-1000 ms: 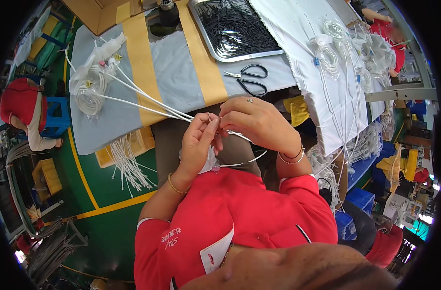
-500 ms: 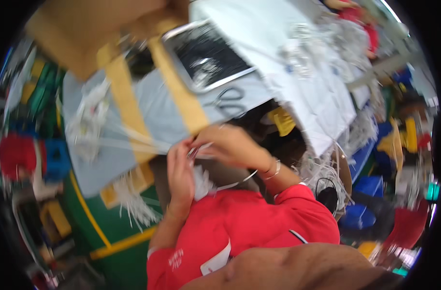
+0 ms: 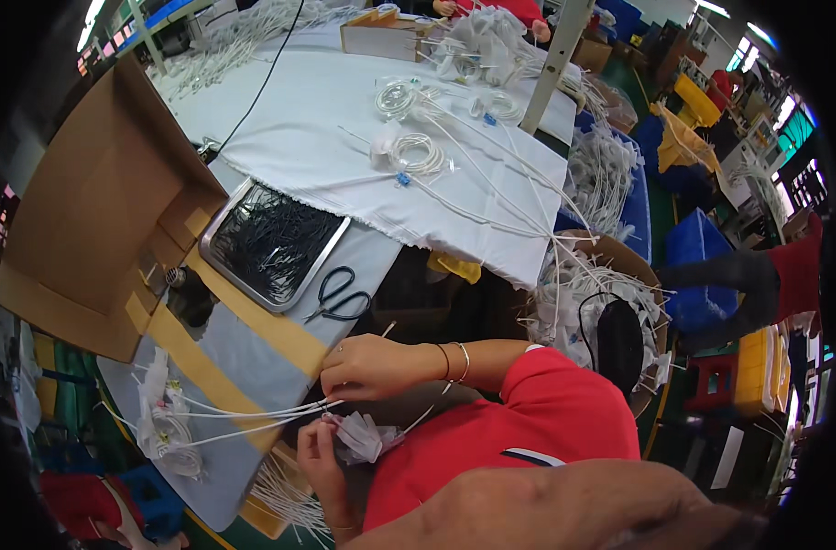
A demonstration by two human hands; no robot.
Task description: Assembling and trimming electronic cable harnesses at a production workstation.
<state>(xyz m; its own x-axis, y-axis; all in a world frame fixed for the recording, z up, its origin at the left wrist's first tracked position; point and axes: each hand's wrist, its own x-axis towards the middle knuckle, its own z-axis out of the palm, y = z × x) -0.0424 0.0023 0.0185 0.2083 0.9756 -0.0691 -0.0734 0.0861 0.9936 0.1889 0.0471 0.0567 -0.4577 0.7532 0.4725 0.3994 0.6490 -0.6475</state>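
White cables (image 3: 253, 412) stretch from a bagged coil bundle (image 3: 169, 417) on the left of the grey table to my hands. My right hand (image 3: 372, 367), a bracelet on its wrist, pinches these cables near their right ends. Just below it, my left hand (image 3: 322, 463) has its fingers bent and pressed together by the cable ends; what lies between them is too small to make out. A crumpled clear plastic bag (image 3: 367, 438) sits against my left fingers, and a white cable runs from it toward my right forearm.
Black-handled scissors (image 3: 340, 295) lie beside a metal tray (image 3: 299, 291) of short black strips. An open cardboard box (image 3: 97, 211) stands at the left. Coiled white cables (image 3: 418, 156) rest on the white cloth (image 3: 299, 101). A box of bagged cables (image 3: 651, 403) stands right of me.
The view has swung, bringing more of the far table into sight. My right hand has come to pinch the white cables, and my left hand sits lower, just beneath it.
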